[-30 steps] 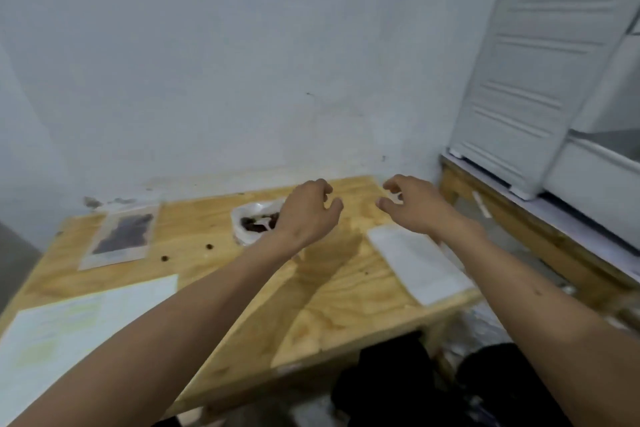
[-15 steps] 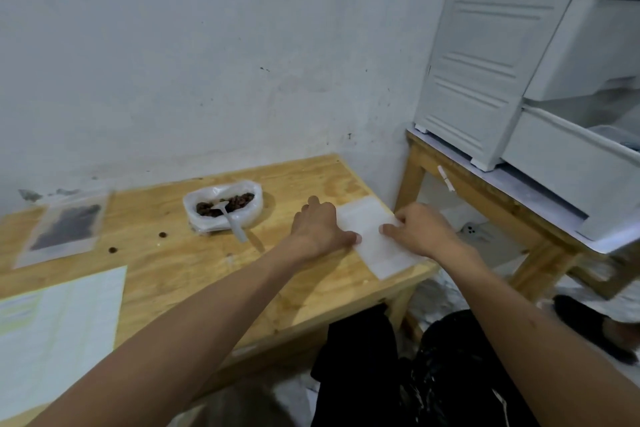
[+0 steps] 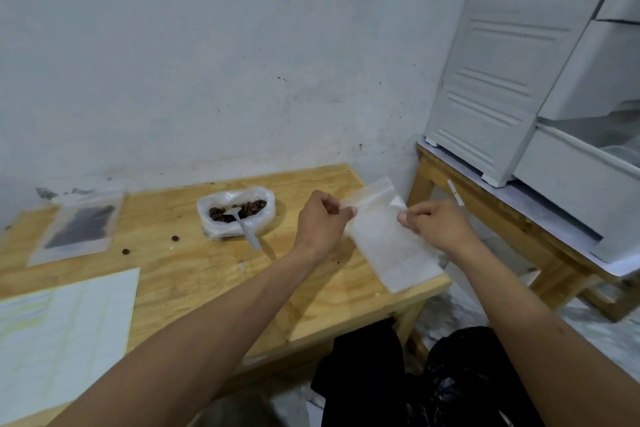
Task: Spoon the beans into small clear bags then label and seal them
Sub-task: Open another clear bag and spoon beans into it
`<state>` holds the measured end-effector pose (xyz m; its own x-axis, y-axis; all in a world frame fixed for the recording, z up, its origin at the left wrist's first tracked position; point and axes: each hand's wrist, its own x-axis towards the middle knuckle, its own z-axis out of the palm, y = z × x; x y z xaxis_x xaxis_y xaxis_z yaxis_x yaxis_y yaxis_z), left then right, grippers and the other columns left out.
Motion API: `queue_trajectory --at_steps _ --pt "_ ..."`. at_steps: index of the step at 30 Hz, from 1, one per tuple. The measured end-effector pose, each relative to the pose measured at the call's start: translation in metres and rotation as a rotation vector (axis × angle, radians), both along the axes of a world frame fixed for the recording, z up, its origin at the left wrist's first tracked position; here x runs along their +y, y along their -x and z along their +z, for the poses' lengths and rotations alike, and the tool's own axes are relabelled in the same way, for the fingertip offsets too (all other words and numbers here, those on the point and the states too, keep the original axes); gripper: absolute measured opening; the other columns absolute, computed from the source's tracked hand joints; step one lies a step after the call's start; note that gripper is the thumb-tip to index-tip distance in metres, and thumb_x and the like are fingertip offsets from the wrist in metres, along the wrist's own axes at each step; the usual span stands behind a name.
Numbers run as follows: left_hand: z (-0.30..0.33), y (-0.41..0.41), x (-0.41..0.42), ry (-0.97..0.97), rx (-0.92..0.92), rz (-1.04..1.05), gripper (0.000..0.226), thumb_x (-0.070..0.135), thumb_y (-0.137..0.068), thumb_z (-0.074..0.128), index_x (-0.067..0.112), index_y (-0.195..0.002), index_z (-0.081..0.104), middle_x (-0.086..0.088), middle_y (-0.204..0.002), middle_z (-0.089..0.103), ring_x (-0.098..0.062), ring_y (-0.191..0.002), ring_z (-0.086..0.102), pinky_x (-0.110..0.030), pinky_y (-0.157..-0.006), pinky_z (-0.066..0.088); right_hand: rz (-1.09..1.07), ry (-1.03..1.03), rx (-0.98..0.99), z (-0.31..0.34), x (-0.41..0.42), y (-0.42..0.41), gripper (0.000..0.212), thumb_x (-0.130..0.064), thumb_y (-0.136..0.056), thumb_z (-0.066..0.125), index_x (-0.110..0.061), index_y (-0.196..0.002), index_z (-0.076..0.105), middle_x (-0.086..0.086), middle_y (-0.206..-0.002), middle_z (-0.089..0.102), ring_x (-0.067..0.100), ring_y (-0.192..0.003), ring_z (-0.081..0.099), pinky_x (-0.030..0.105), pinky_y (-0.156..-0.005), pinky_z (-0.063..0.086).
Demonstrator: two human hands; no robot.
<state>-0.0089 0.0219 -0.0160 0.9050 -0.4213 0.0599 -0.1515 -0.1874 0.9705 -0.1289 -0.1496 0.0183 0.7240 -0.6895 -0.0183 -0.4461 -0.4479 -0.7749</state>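
Your left hand (image 3: 320, 222) and right hand (image 3: 434, 224) now pinch the clear zip bag (image 3: 388, 239), lifted off the bench (image 3: 194, 274). Both grips pull at its mouth (beans (image 3: 239, 210) await spooning).

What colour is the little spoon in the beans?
White, see-through plastic. The spoon shows in the head view, poking out of the bag of brown beans.

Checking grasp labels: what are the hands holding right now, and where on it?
Both hold one small clear bag at its zip-top end: left hand pinches the left corner, right hand the right side.
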Motion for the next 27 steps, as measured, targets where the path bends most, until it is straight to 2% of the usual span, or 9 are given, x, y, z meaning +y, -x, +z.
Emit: queue_trajectory --at_steps 3,5,8,10,12,15,18,22,27 --pt "0.018 -0.009 0.004 0.266 0.227 -0.028 0.028 0.014 -0.087 0.081 0.007 -0.103 0.059 -0.004 -0.088 0.072 -0.015 -0.076 0.069 -0.030 -0.068 0.058 0.061 -0.190 -0.128 0.017 0.004 -0.007 0.008 -0.025 -0.088 0.080 -0.018 -0.091 0.078 -0.001 -0.091 0.078 0.012 -0.083 0.070 0.024 -0.075 0.056" --pt "0.032 -0.017 0.011 0.311 0.227 -0.042 0.027 0.008 -0.088 0.079 -0.002 -0.108 0.064 -0.010 -0.092 0.076 -0.017 -0.076 0.073 -0.027 -0.063 0.058 0.087 -0.259 -0.200 0.027 0.012 -0.015 0.011 -0.024 -0.086 0.081 -0.016 -0.094 0.079 -0.001 -0.091 0.078 0.013 -0.082 0.071 0.027 -0.083 0.057" --pt "0.056 -0.029 0.028 0.320 0.080 -0.026 0.009 0.006 -0.092 0.074 0.000 -0.097 0.071 -0.012 -0.088 0.076 -0.015 -0.072 0.071 -0.023 -0.061 0.056 0.090 0.023 -0.185 0.038 0.028 -0.036 0.029 -0.033 -0.085 0.081 -0.010 -0.102 0.077 -0.001 -0.096 0.073 0.014 -0.090 0.065 0.028 -0.085 0.049" --pt "0.071 -0.039 0.044 0.322 -0.048 0.005 0.004 0.008 -0.092 0.075 0.004 -0.091 0.074 -0.013 -0.086 0.078 -0.018 -0.073 0.072 -0.028 -0.066 0.056 0.061 0.188 -0.217 0.049 0.045 -0.050 0.042 -0.043 -0.086 0.079 -0.013 -0.114 0.071 -0.002 -0.106 0.069 0.015 -0.101 0.063 0.032 -0.089 0.047" --pt "0.082 -0.047 0.059 0.315 -0.172 0.037 0.004 0.008 -0.090 0.075 0.005 -0.087 0.076 -0.014 -0.086 0.077 -0.028 -0.079 0.073 -0.037 -0.076 0.057 0.070 0.238 -0.302 0.064 0.064 -0.062 0.039 -0.051 -0.090 0.070 -0.016 -0.108 0.072 -0.005 -0.104 0.072 0.015 -0.101 0.066 0.034 -0.090 0.050" --pt "0.094 -0.057 0.081 0.279 -0.311 0.088 0.007 0.009 -0.091 0.073 0.009 -0.086 0.078 -0.010 -0.084 0.078 -0.035 -0.086 0.071 -0.045 -0.085 0.057 0.165 0.039 -0.376 0.089 0.094 -0.079 0.048 -0.060 -0.093 0.059 -0.016 -0.085 0.077 -0.008 -0.084 0.077 0.011 -0.077 0.074 0.032 -0.079 0.056" --pt "0.096 -0.064 0.101 0.241 -0.406 0.107 0.008 0.011 -0.091 0.075 0.016 -0.087 0.079 -0.007 -0.081 0.077 -0.038 -0.084 0.068 -0.050 -0.084 0.057 0.198 -0.199 -0.372 0.103 0.118 -0.095 0.043 -0.054 -0.090 0.064 -0.014 -0.083 0.079 -0.005 -0.080 0.080 0.009 -0.068 0.075 0.028 -0.070 0.057" --pt "0.091 -0.073 0.127 0.121 -0.528 0.094 0.009 0.013 -0.091 0.076 0.016 -0.099 0.080 0.006 -0.090 0.079 -0.015 -0.086 0.073 -0.040 -0.086 0.058 0.219 -0.401 -0.399 0.101 0.135 -0.110 0.019 -0.025 -0.089 0.073 -0.007 -0.088 0.078 0.005 -0.085 0.081 0.008 -0.065 0.072 0.023 -0.062 0.057" --pt "0.094 -0.066 0.148 -0.027 -0.307 -0.143 0.044 0.046 -0.081 0.083 0.020 -0.116 0.075 0.009 -0.103 0.079 -0.001 -0.099 0.073 -0.029 -0.094 0.058 0.215 -0.437 -0.431 0.091 0.148 -0.123 0.024 -0.028 -0.089 0.078 -0.007 -0.077 0.076 0.000 -0.068 0.072 0.007 -0.059 0.062 0.021 -0.062 0.053"
